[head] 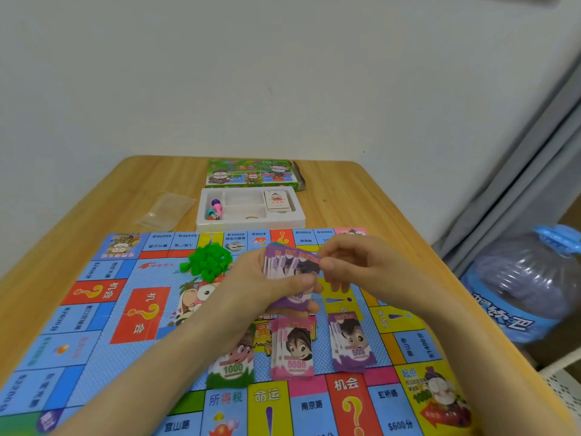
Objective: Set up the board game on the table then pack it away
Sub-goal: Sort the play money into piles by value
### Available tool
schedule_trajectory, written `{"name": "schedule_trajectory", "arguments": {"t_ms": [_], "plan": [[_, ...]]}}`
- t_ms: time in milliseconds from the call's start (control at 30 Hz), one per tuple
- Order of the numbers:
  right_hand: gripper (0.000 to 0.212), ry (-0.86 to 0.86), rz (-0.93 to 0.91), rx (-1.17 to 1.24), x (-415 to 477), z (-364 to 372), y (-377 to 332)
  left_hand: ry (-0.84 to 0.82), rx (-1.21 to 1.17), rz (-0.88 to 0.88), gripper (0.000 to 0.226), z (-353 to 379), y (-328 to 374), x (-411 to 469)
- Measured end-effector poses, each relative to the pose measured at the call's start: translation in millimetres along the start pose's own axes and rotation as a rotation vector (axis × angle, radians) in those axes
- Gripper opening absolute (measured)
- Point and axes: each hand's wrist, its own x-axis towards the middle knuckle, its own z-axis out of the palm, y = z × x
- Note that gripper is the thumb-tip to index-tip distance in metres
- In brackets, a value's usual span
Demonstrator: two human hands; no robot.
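Observation:
The colourful game board [103, 309] lies unfolded across the wooden table [377, 209]. My left hand [261, 284] grips a fanned stack of play money [290, 265] above the board's middle. My right hand [349, 262] pinches the top note's upper right corner. Three sorted piles lie on the board below my hands: green 1000 notes [232, 366], pink 5000 notes [294, 350] and purple 500 notes [352, 341]. A heap of green plastic houses [209, 258] sits on the board to the left of my hands.
Behind the board stands a white plastic tray [251, 221] holding pawns, a die and a card deck [278, 201]. The green game box [251, 173] lies behind it, an empty clear bag [166, 209] to its left. A blue water jug [522, 284] stands off the table's right.

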Motion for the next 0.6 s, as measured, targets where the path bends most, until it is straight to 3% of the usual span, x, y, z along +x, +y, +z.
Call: {"name": "schedule_trajectory", "arguments": {"t_ms": [333,500,600], "plan": [[0.021,0.102,-0.099,0.140,3,9,3,-0.005,0.067,0.012,0.019,2,-3,2],[0.005,0.210,-0.033,0.233,2,0,-2,0.075,0.030,0.042,0.033,1,-3,4],[0.006,0.245,0.007,0.182,0,-6,-3,0.076,-0.047,0.040,0.038,0,-1,5]]}}
